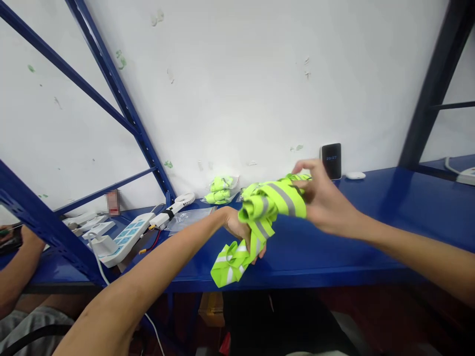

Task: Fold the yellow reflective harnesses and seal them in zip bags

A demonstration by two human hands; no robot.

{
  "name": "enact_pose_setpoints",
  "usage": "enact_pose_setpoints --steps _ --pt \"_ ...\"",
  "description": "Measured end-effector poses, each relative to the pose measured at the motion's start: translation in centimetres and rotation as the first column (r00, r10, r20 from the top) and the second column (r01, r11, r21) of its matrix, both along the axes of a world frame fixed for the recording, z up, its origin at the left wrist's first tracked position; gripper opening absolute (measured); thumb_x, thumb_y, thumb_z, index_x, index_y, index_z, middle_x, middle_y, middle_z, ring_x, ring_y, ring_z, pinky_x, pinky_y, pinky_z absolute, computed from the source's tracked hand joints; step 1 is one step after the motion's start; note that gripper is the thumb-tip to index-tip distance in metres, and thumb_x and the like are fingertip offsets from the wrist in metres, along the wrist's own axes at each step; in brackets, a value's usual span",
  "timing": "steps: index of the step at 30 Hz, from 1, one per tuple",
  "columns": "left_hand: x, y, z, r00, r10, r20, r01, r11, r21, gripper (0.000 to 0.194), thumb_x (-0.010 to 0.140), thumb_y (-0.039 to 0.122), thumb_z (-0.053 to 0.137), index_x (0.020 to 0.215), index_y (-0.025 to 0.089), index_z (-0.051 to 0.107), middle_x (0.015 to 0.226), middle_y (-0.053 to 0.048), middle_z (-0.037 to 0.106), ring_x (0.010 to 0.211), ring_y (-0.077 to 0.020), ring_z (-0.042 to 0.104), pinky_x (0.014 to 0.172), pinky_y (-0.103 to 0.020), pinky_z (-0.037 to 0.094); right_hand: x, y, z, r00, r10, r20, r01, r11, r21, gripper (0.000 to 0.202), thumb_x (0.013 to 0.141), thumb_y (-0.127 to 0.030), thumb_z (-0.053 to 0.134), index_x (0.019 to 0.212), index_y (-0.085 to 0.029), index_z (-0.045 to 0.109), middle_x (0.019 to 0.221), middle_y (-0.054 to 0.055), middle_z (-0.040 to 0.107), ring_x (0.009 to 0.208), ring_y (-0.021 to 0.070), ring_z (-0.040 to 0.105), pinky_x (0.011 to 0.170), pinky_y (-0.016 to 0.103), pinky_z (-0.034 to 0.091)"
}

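A fluorescent yellow-green reflective vest [269,202] with grey reflective stripes is bunched and partly rolled, held up over the front of the blue table. My left hand [237,225] grips it from below and behind, and the fabric covers most of its fingers. A loose end hangs down to the left, below that hand. My right hand [322,200] is closed on the right end of the bundle, thumb and fingers curled round the cloth.
Similar yellow-green items in clear bags [218,190] lie by the wall. A white handheld fan [184,199], a power strip [128,237] and cables are at left. A phone [331,160] leans on the wall beside a white case [355,175]. Another person's arm [22,262] shows far left.
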State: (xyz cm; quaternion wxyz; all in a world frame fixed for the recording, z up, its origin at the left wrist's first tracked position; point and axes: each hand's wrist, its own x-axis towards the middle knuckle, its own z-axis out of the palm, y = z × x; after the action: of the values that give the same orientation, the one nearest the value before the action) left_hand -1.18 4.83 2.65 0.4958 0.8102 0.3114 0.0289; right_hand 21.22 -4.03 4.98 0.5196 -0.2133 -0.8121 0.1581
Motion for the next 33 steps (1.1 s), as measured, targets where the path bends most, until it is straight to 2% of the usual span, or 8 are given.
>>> enact_pose_setpoints --steps 8,12,14,17,21,24,28,33 --pt "1.5 -0.9 0.2 0.930 -0.353 -0.098 0.339 0.931 -0.137 0.050 0.060 0.015 0.082 0.108 0.013 0.072 0.105 -0.007 0.073 0.107 -0.0276 0.066 0.090 -0.032 0.054 -1.3 3.1 -0.1 0.987 0.152 0.052 -0.140 0.973 -0.184 0.048 0.079 -0.013 0.061 0.126 -0.022 0.062 0.124 0.007 0.066 0.104 0.0232 0.066 0.082 0.034 0.057" --pt "-1.1 0.9 0.5 0.956 0.137 0.259 -0.159 0.985 0.063 0.068 0.063 0.022 0.081 0.127 0.015 0.058 0.114 -0.010 0.071 0.110 -0.0254 0.064 0.101 -0.039 0.047 -1.0 3.9 0.9 1.000 0.002 -0.019 -0.007 0.968 -0.251 0.046 0.074 -0.009 0.057 0.118 -0.019 0.067 0.103 0.005 0.072 0.076 0.0179 0.066 0.063 0.028 0.054" --pt "-2.1 1.6 0.5 0.760 0.385 0.523 -0.446 0.895 -0.009 0.069 0.072 0.031 0.076 0.134 0.018 0.050 0.117 -0.011 0.069 0.112 -0.0242 0.064 0.102 -0.040 0.045 -0.5 4.7 1.3 0.997 -0.075 -0.021 0.066 0.958 -0.279 0.044 0.072 -0.007 0.053 0.113 -0.016 0.068 0.092 0.004 0.071 0.061 0.0134 0.060 0.056 0.025 0.050" --pt "-2.0 1.2 0.3 0.531 0.499 0.685 -0.535 0.824 -0.186 0.066 0.086 0.051 0.058 0.142 0.023 0.039 0.128 -0.013 0.064 0.122 -0.0249 0.058 0.104 -0.043 0.042 -0.1 6.0 1.7 0.984 -0.175 -0.010 0.166 0.948 -0.271 0.037 0.070 -0.006 0.052 0.102 -0.014 0.070 0.085 0.002 0.070 0.055 0.0109 0.058 0.052 0.022 0.046" --pt "1.4 -0.5 -0.8 0.674 0.322 0.665 -0.458 0.888 0.035 0.090 0.070 0.046 0.078 0.145 0.023 0.033 0.138 -0.014 0.055 0.129 -0.0289 0.051 0.105 -0.042 0.041 -1.0 6.4 2.8 0.972 -0.201 -0.122 0.154 0.937 -0.314 0.027 0.068 -0.005 0.055 0.090 -0.012 0.069 0.080 0.002 0.068 0.054 0.0100 0.058 0.050 0.021 0.046" --pt "4.0 -0.7 -2.3 0.667 0.330 0.668 -0.600 0.770 0.219 0.082 0.064 0.037 0.085 0.133 0.020 0.045 0.132 -0.013 0.057 0.127 -0.0275 0.051 0.107 -0.040 0.038 -2.0 5.1 4.2 0.964 -0.077 -0.255 -0.027 0.924 -0.382 0.019 0.067 -0.005 0.059 0.082 -0.012 0.068 0.074 0.002 0.065 0.052 0.0084 0.054 0.050 0.021 0.049" --pt "4.6 -0.3 -4.4 0.699 0.334 0.632 -0.539 0.827 0.160 0.045 0.071 0.037 0.078 0.105 0.013 0.061 0.100 -0.010 0.068 0.099 -0.0244 0.064 0.093 -0.038 0.048 -1.6 3.7 5.9 0.939 0.035 -0.343 -0.183 0.894 -0.408 0.011 0.067 -0.007 0.065 0.077 -0.012 0.067 0.068 0.002 0.061 0.051 0.0075 0.051 0.048 0.022 0.048" --pt "3.5 -2.0 -5.5 0.752 0.331 0.570 -0.360 0.931 -0.066 0.045 0.071 0.035 0.078 0.107 0.013 0.063 0.103 -0.011 0.069 0.095 -0.0236 0.065 0.086 -0.035 0.050 1.5 7.0 5.2 0.904 -0.137 -0.405 -0.082 0.874 -0.479 0.010 0.065 -0.004 0.069 0.073 -0.010 0.068 0.068 0.004 0.065 0.049 0.0067 0.052 0.048 0.021 0.048"
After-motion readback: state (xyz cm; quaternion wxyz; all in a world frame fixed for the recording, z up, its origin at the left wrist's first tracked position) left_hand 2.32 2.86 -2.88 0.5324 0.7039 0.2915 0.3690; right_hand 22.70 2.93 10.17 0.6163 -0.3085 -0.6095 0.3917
